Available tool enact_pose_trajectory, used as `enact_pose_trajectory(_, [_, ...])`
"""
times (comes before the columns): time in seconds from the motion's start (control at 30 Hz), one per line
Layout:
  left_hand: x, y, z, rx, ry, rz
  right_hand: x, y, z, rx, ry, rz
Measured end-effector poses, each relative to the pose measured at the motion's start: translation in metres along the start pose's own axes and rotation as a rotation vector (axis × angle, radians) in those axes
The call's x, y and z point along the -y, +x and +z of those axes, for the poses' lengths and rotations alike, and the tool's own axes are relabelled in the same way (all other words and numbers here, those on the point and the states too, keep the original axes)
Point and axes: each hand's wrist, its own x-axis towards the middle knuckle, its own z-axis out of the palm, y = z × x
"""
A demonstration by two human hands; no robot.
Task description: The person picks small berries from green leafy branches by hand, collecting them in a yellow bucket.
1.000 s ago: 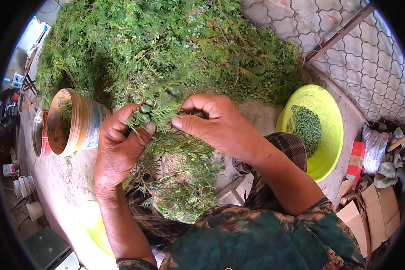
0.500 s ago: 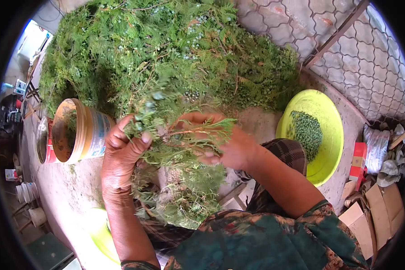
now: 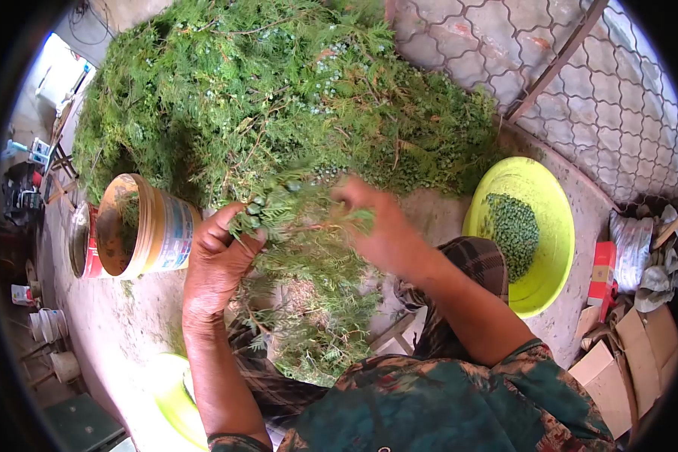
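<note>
A leafy cypress sprig with green seed cones is pinched between the thumb and fingers of my left hand. The cones cluster close to those fingertips. My right hand, smeared by motion, is at the sprig's other end, where the green tip overlaps it in view. Its fingers look bent, but I cannot tell whether they grip anything. Beneath both hands lie loose cypress cuttings between my knees. To the right stands a yellow-green basin with a heap of picked green cones in it.
A large pile of cypress branches fills the far side. On the left, a tan bucket lies tipped beside a red one. A second yellow-green basin sits at lower left. Wire mesh and flattened cardboard line the right.
My right hand has shifted upward, with its fingers now above the sprig's tip. My left hand still pinches the sprig, slightly farther right and lower in view.
</note>
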Motion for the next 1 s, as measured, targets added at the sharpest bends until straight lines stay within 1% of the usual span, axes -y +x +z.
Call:
enact_pose_trajectory(0.03, [0.0, 0.0, -0.002, -0.004, 0.057, -0.01, 0.003, 0.008, -0.021, 0.014, 0.426, 0.362])
enact_pose_trajectory(0.07, [-0.003, 0.0, 0.001, 0.009, 0.022, 0.021, 0.01, 0.015, -0.044, 0.028, 0.851, 0.722])
enact_pose_trajectory(0.1, [-0.004, 0.0, 0.003, 0.008, 0.017, 0.022, 0.017, 0.017, -0.051, 0.03, 0.846, 0.722])
enact_pose_trajectory(0.17, [-0.007, -0.001, 0.006, 0.093, 0.149, 0.037, 0.029, 0.023, -0.058, -0.118, 1.414, 0.71])
enact_pose_trajectory(0.2, [-0.015, -0.003, 0.012, 0.099, 0.193, -0.032, 0.042, 0.026, -0.057, -0.074, 1.412, 0.71])
enact_pose_trajectory(0.23, [-0.013, -0.003, 0.014, 0.095, 0.194, -0.035, 0.041, 0.023, -0.051, -0.07, 1.414, 0.713])
enact_pose_trajectory(0.3, [-0.008, -0.003, 0.019, 0.124, 0.221, -0.052, 0.038, 0.015, -0.04, 0.226, 1.4, 0.6])
enact_pose_trajectory(0.33, [-0.006, -0.003, 0.024, 0.112, 0.254, -0.065, 0.054, 0.015, -0.036, 0.197, 1.2, 0.624])
enact_pose_trajectory(0.37, [-0.005, -0.004, 0.028, 0.115, 0.253, -0.068, 0.061, 0.014, -0.032, 0.197, 1.094, 0.584])
enact_pose_trajectory(0.43, [-0.006, -0.005, 0.034, 0.103, 0.221, -0.118, 0.056, 0.016, -0.01, 0.084, 0.64, 0.342])
enact_pose_trajectory(0.47, [-0.008, -0.005, 0.035, 0.105, 0.223, -0.12, 0.057, 0.014, -0.004, 0.081, 0.642, 0.344])
enact_pose_trajectory(0.53, [-0.01, -0.002, 0.038, 0.14, 0.223, -0.15, 0.057, 0.01, 0.004, 0.059, 0.284, 0.345])
enact_pose_trajectory(0.57, [-0.007, -0.001, 0.04, 0.144, 0.224, -0.153, 0.056, 0.009, 0.006, 0.056, 0.284, 0.349])
enact_pose_trajectory(0.63, [0.0, -0.003, 0.046, 0.177, 0.389, 0.076, 0.052, 0.008, 0.009, 0.066, 0.383, 0.38])
enact_pose_trajectory(0.67, [0.001, -0.006, 0.05, 0.138, 0.415, 0.034, 0.047, 0.007, 0.013, 0.005, 0.396, 0.355])
enact_pose_trajectory(0.7, [0.003, -0.006, 0.051, 0.142, 0.415, 0.03, 0.045, 0.008, 0.012, 0.003, 0.397, 0.36])
enact_pose_trajectory(0.77, [0.009, -0.004, 0.053, 0.13, 0.391, 0.159, 0.041, 0.008, 0.007, 0.084, 0.533, 0.412])
enact_pose_trajectory(0.8, [0.01, -0.003, 0.05, 0.134, 0.393, 0.159, 0.039, 0.009, 0.006, 0.08, 0.534, 0.413])
enact_pose_trajectory(0.87, [0.011, -0.001, 0.043, 0.183, 0.46, 0.123, 0.035, 0.01, 0.006, 0.133, 0.646, 0.388])
enact_pose_trajectory(0.9, [0.009, -0.002, 0.044, 0.184, 0.461, 0.122, 0.036, 0.01, 0.003, 0.133, 0.647, 0.388])
enact_pose_trajectory(0.97, [0.004, -0.003, 0.045, 0.176, 0.509, 0.152, 0.042, 0.012, -0.002, 0.162, 0.42, 0.331])
enact_pose_trajectory(1.0, [0.004, -0.004, 0.047, 0.174, 0.511, 0.148, 0.041, 0.011, -0.001, 0.164, 0.425, 0.332])
